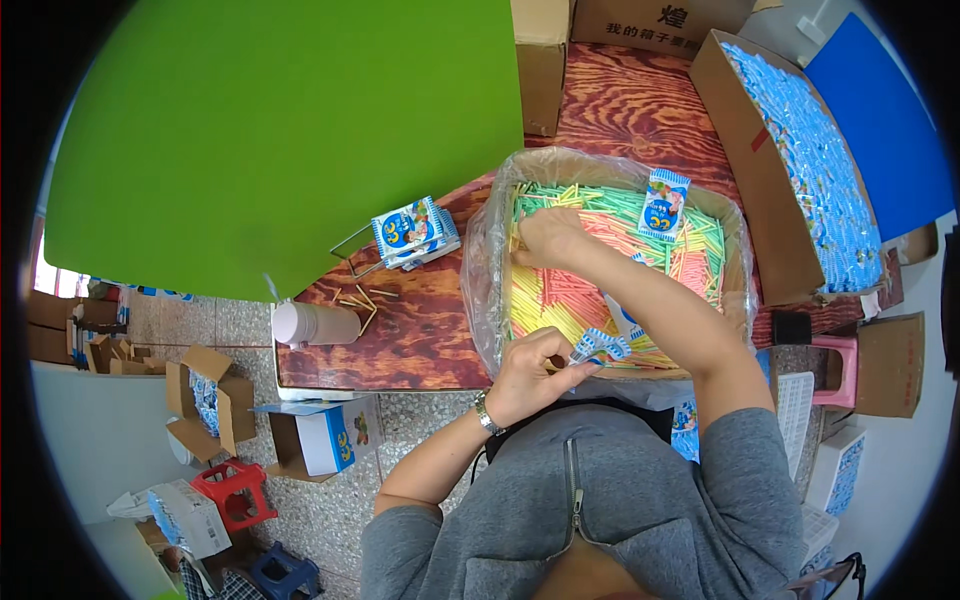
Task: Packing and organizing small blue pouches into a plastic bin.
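Nearest, left hand (528,372) pinches a small blue-white packet (597,346): light, crinkly, best held by its edge. Right hand (545,238) closes on thin, bendy coloured sticks (600,225) in the lined box (490,250).

Sticks (600,260) in box (735,215), packet (664,204) on top

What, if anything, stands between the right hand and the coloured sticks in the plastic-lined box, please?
Nothing visible does. The right hand already rests on the coloured sticks inside the plastic-lined box, whose top is open. A small blue packet lies on the sticks farther right, clear of it. The left hand holds a small blue-and-white packet at the near edge.
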